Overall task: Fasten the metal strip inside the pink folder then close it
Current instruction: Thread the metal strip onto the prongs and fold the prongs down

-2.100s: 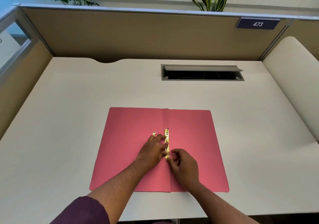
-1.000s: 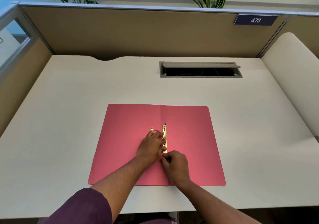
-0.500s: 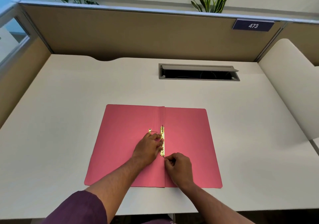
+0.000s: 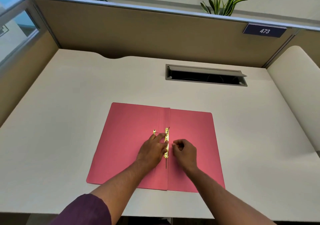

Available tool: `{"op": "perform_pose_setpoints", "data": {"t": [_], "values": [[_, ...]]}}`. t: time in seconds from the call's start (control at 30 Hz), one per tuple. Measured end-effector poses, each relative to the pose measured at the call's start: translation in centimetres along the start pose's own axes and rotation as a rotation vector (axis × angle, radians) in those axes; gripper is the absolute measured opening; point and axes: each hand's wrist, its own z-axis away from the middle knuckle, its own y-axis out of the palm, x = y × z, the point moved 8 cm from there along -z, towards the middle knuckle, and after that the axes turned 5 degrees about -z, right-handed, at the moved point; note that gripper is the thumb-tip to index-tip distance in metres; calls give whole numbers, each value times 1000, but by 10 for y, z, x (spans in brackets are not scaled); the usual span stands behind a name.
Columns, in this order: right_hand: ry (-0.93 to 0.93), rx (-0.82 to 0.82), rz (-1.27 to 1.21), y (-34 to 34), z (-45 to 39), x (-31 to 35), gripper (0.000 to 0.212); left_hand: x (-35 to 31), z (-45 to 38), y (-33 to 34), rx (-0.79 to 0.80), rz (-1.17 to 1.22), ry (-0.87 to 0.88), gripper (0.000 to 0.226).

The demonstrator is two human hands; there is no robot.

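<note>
The pink folder [image 4: 131,148] lies open and flat on the white desk, spine running away from me. A gold metal strip [image 4: 167,138] sits along the spine, with a thin dark prong sticking out below its near end and another at its far end. A small gold piece [image 4: 154,131] lies just left of the strip's far end, joined to it by a thin wire. My left hand [image 4: 153,151] lies flat on the left leaf, fingertips pressing on the strip. My right hand [image 4: 186,152] hovers just right of the strip, fingers curled in, nothing visible in them.
A cable slot with a raised grey lid [image 4: 206,75] is set into the desk beyond the folder. Brown partition walls [image 4: 138,32] close the desk at the back and left. A white rounded panel [image 4: 296,79] stands at the right.
My right hand has left the strip's near end and moved up beside its middle. The near prong now lies straight along the spine. My left hand stays on the strip.
</note>
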Motion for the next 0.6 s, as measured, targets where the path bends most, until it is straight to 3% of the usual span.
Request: {"op": "perform_pose_setpoints", "data": {"t": [0.2, 0.43, 0.6], "values": [[0, 1, -46, 11, -38, 16, 17, 1, 1, 2, 3, -31, 30, 33], [10, 6, 45, 16, -50, 16, 8, 0, -3, 5, 21, -61, 85, 36], [-32, 60, 101, 26, -53, 25, 18, -1, -6, 6, 50, -60, 102, 32]]}}
